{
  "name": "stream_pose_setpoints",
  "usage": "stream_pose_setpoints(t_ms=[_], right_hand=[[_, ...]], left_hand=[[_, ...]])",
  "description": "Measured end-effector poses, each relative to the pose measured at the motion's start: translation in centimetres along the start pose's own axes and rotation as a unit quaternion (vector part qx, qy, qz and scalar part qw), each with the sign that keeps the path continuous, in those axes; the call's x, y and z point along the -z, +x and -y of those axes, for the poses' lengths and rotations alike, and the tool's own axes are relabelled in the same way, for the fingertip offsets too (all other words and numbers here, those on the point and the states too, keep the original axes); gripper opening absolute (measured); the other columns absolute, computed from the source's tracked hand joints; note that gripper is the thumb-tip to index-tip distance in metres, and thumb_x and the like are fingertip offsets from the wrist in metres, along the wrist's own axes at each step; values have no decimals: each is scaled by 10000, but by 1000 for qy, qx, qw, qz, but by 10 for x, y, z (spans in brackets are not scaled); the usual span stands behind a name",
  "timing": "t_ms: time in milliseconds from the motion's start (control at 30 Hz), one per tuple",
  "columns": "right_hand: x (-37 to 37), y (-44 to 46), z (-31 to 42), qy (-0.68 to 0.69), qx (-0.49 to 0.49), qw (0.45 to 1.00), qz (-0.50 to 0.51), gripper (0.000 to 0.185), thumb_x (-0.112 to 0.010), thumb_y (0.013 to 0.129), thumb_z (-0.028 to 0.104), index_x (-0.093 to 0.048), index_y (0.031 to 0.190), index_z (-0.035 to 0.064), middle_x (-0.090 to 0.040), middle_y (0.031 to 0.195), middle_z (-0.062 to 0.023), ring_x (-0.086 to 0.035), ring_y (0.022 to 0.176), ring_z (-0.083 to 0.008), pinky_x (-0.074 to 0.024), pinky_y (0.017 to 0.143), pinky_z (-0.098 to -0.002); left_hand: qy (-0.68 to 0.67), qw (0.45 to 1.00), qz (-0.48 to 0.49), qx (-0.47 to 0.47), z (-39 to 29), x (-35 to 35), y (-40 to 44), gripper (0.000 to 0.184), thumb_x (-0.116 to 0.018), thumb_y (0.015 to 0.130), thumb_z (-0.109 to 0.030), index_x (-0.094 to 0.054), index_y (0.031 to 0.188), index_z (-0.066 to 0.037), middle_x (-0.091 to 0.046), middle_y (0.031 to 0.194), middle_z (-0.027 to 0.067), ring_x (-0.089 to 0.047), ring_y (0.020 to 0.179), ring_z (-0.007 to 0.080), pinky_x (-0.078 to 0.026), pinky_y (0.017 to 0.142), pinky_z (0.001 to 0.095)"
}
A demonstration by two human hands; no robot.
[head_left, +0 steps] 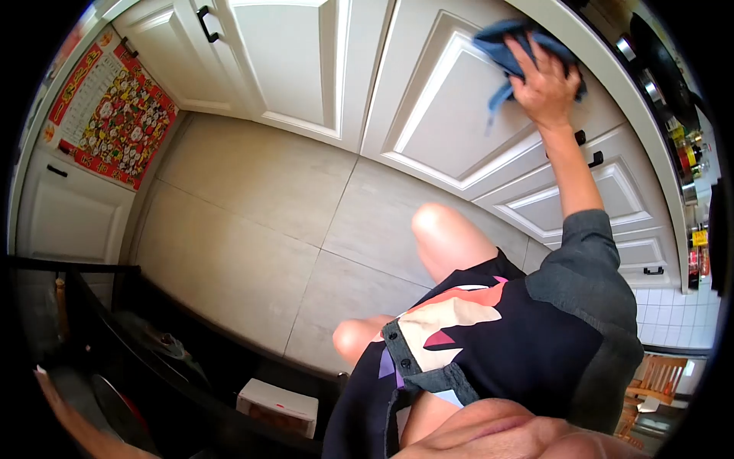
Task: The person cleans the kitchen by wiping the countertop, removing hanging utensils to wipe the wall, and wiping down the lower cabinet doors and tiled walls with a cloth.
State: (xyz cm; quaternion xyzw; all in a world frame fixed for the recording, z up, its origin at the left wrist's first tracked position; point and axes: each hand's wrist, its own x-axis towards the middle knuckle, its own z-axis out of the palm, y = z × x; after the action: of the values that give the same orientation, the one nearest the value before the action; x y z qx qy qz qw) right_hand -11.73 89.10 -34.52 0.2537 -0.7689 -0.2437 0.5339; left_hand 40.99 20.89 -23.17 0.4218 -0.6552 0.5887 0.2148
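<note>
My right hand (546,88) presses a crumpled blue cloth (497,50) against the upper part of a pale cabinet door (451,99). Its fingers are bent over the cloth, and a loose corner of it hangs down blurred. The right arm is stretched out in a dark grey sleeve. My left hand does not show.
White cabinets (287,61) with black handles line the wall above grey floor tiles (252,199). Bottles (688,157) and a dark pan (665,69) stand on the counter. A red calendar (115,115) hangs at left; a white box (277,402) sits in the dark area below.
</note>
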Motion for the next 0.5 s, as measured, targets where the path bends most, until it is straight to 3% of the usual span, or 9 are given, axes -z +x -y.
stream_pose_setpoints(t_ms=[167,233,333,367,433,500], right_hand=[[7,-70,-67,-57,-85,994,23,647,-666,627,420,-474,1244,383,-492,1139,24,-489,966,-151,-317,855,-423],[8,-94,-85,-78,-134,988,21,597,-624,694,456,-477,1257,321,-486,1147,-40,-483,987,-200,-314,859,-447],[4,-98,-78,-68,-185,979,-46,558,-576,756,469,-478,1262,255,-477,1149,-94,-475,1006,-250,-308,857,-471],[-1,-93,-71,-72,-197,976,-62,542,-552,787,476,-477,1261,224,-474,1155,-111,-458,1034,-277,-311,838,-469],[-9,-84,-51,-61,-219,971,-75,533,-546,797,446,-467,1272,220,-460,1218,-129,-431,1086,-285,-283,857,-469],[-9,-79,-40,-62,-220,971,-63,534,-549,797,427,-460,1281,220,-448,1252,-136,-424,1102,-279,-270,867,-470]], left_hand=[[-119,990,-12,70,2,-24,1,412,-533,735,-265,-554,1005,46,-479,1100,317,-464,1034,462,-359,885,564],[-159,983,6,87,-3,-8,3,426,-532,735,-266,-549,1011,59,-480,1093,316,-463,1030,462,-357,884,565],[-9,996,86,-37,-8,27,2,460,-576,692,-294,-551,971,71,-468,1083,316,-449,1016,481,-337,896,592],[-8,996,84,-38,-4,7,0,460,-576,692,-294,-551,971,71,-468,1083,316,-449,1016,481,-337,896,592],[-3,998,-56,0,10,-47,-11,455,-607,656,-307,-581,948,41,-444,1130,329,-420,1062,500,-300,939,591],[11,1000,-24,-11,2,-21,-12,442,-615,651,-317,-598,941,17,-428,1159,335,-410,1075,506,-291,947,592]])
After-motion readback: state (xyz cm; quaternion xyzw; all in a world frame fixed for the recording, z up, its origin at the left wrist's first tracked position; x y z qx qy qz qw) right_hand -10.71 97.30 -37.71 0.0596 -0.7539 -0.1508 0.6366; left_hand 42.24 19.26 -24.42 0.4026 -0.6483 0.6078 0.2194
